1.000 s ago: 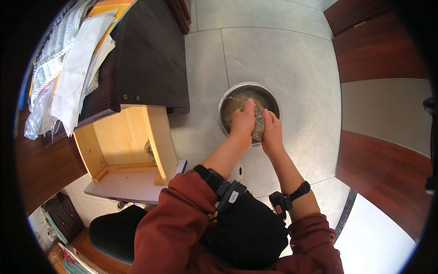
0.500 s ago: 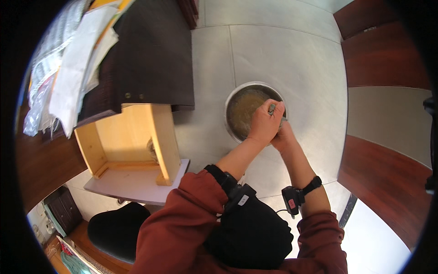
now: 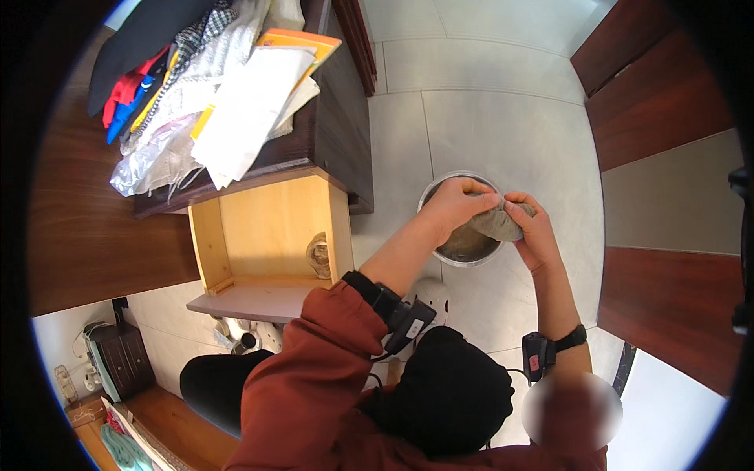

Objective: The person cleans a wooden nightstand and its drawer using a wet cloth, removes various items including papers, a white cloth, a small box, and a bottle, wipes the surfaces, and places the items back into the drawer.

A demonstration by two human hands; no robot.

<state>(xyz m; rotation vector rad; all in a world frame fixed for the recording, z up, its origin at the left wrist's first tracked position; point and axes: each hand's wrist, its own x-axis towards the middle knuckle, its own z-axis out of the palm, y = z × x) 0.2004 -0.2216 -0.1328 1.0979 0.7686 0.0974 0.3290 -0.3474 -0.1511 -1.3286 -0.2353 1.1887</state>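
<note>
Between my two hands hangs a grey-green cloth [image 3: 497, 225], bunched and partly spread, above a round metal basin [image 3: 430, 191]. Murky brownish water [image 3: 463, 246] shows in the basin below it. My left hand [image 3: 460, 206] pinches the cloth's upper left edge between thumb and fingers, over the basin. On the other side my right hand [image 3: 537, 230] grips the cloth's right end, just beyond the basin's right rim, thumb on top. The thumbs nearly meet at the top of the cloth. Some fingertips are hidden behind it.
Left of the basin, a wooden drawer [image 3: 263, 228] stands pulled out from a dark cabinet [image 3: 343, 118], with a roundish brown object [image 3: 318, 255] inside. White papers [image 3: 251, 102] and folded fabrics lie on the cabinet. A light shoe [image 3: 431, 297] is on the tiles. Red-brown panels [image 3: 667, 114] line the right.
My hands, clasped tightly together around the cloth before, have moved apart, and the cloth is more open between them. The view has shifted, showing more of the cabinet top and drawer.
</note>
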